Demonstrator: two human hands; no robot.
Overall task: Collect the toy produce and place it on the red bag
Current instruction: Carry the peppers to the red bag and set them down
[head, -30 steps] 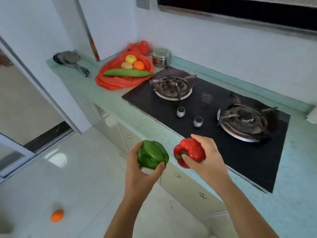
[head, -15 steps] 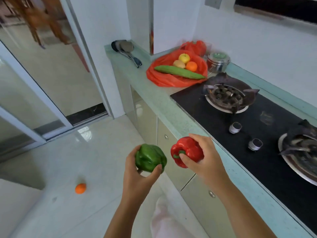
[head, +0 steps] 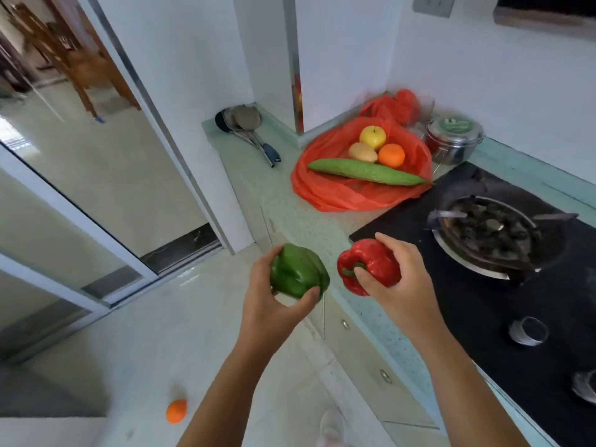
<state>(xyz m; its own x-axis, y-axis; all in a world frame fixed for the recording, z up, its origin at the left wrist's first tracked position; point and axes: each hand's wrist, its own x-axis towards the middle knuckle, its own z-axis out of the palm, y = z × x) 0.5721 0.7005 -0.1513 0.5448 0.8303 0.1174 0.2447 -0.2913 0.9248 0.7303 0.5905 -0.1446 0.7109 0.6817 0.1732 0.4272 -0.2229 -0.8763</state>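
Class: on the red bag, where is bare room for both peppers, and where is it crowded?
Bare: the red bag's front, between cucumber and near edge. Crowded: behind the cucumber, where yellow apple, potato and orange cluster.

Left hand grips green pepper; right hand grips red pepper, both near counter edge. Far on counter: red bag bearing cucumber, yellow apple, orange, tan fruit. Second orange on floor, near left. Stove right.
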